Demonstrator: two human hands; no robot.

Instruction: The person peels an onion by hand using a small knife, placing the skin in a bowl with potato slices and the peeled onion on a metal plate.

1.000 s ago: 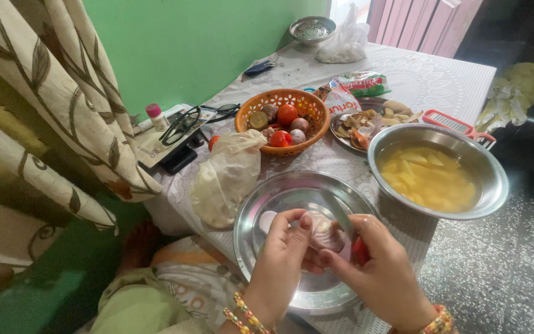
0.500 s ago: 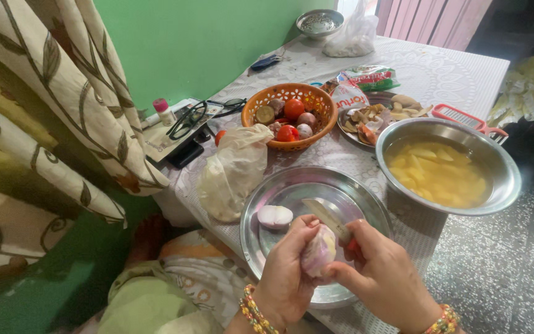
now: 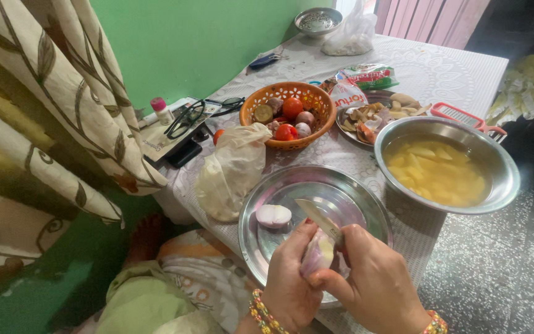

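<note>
left hand [image 3: 292, 275]: wrapped round a peeled onion [image 3: 316, 253] over the steel plate [image 3: 261, 238]
right hand [image 3: 372, 278]: gripping a knife [image 3: 319, 219], blade on it
onion half [image 3: 273, 216]: lying on the plate

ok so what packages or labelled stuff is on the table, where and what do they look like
Snack packet: far side, behind the orange basket; crinkled, green, red and white.
Small bottle: left edge by the glasses; white, pink cap.
Plastic bag: left of the steel plate; creamy, unprinted.
</note>
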